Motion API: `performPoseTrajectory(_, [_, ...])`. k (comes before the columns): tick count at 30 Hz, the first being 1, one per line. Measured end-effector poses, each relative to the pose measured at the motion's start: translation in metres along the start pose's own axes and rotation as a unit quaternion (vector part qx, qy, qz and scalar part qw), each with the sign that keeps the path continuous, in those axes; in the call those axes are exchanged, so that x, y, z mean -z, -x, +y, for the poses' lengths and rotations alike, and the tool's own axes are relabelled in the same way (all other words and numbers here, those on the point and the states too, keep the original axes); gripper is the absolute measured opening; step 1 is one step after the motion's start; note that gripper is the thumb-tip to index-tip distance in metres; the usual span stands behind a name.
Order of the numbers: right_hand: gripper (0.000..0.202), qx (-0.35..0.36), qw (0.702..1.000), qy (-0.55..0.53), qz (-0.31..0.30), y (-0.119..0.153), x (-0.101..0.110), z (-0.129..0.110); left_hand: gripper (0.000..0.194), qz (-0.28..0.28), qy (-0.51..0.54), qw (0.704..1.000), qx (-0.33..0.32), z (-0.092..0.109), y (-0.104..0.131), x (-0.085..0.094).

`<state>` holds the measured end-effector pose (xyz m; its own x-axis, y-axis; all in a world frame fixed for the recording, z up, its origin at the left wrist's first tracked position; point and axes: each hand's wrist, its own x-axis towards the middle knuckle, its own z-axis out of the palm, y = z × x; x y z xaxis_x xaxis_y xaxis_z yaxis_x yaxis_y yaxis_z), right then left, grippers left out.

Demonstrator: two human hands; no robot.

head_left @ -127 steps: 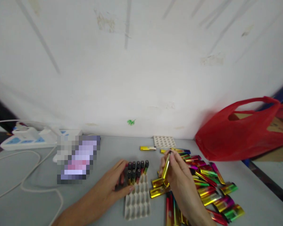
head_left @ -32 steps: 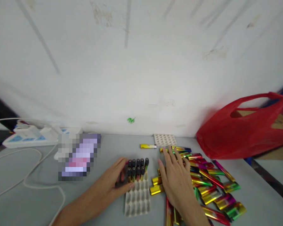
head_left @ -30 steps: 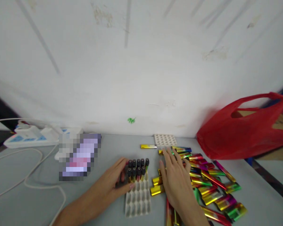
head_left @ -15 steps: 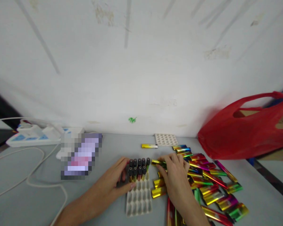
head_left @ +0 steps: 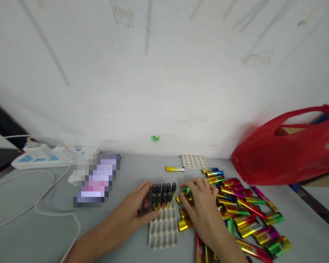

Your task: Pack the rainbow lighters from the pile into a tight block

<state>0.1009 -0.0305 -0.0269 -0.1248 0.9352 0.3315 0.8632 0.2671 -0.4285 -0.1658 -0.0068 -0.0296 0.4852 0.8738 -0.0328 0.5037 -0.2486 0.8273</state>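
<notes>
A pale slotted tray (head_left: 163, 228) lies on the table in front of me, its far rows filled with several upright black-topped lighters (head_left: 161, 193). At the tray's left side, my left hand (head_left: 141, 204) is closed around its edge, thumb at the near side of the lighters. To the right of the tray, my right hand (head_left: 201, 199) pinches a shiny yellow-green lighter (head_left: 185, 191) between thumb and fingers. Part of that lighter is hidden by the hand. More shiny lighters lie under and beside this hand.
A loose pile of metallic lighters (head_left: 246, 226) spreads to the right. Toward the wall sit a second pale tray (head_left: 194, 161) and a single yellow lighter (head_left: 174, 168). A red bag (head_left: 276, 157) stands at right; a phone (head_left: 98, 179), power strip (head_left: 55, 157) and white cable (head_left: 57, 214) are left.
The lighter in my right hand has turned from lying nearly level, yellow end toward the tray, to a tilted position. My left hand keeps its hold on the tray. The view shifts slightly.
</notes>
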Motion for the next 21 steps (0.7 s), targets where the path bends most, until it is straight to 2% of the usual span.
performPoseTrajectory(4, [0.025, -0.01, 1.0, 0.002, 0.004, 0.002, -0.001, -0.002, 0.032, -0.003, 0.004, 1.0, -0.004, 0.001, 0.001, 0.0])
performPoseTrajectory(9, [0.035, -0.033, 0.999, 0.028, 0.019, 0.002, -0.001, -0.002, 0.026, -0.003, -0.003, 1.0, -0.002, 0.005, 0.001, 0.002])
performPoseTrajectory(17, [0.052, -0.062, 0.995, -0.061, 0.047, 0.008, -0.008, 0.0, 0.028, -0.005, 0.013, 1.0, -0.007, 0.008, 0.002, 0.003])
performPoseTrajectory(21, [0.054, -0.067, 0.994, -0.042, 0.078, 0.011, -0.012, 0.002, 0.024, -0.005, 0.007, 1.0, -0.001, 0.013, 0.001, 0.004])
